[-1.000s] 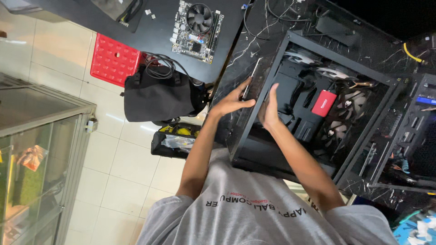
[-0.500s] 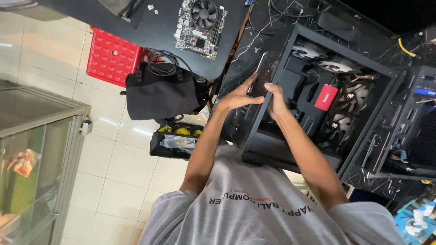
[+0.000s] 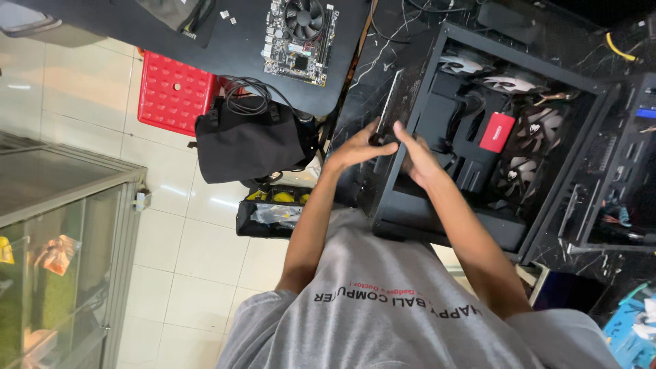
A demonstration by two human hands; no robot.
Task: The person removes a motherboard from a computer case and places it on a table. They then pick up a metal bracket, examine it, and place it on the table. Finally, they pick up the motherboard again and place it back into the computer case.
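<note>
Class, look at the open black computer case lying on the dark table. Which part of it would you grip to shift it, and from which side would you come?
Probably the near frame edge of the black computer case, where the left hand and right hand already rest. The case lies with its open side up, so that bare rim is free to grasp from the person's side, well away from the fans and red part deeper inside.
</note>
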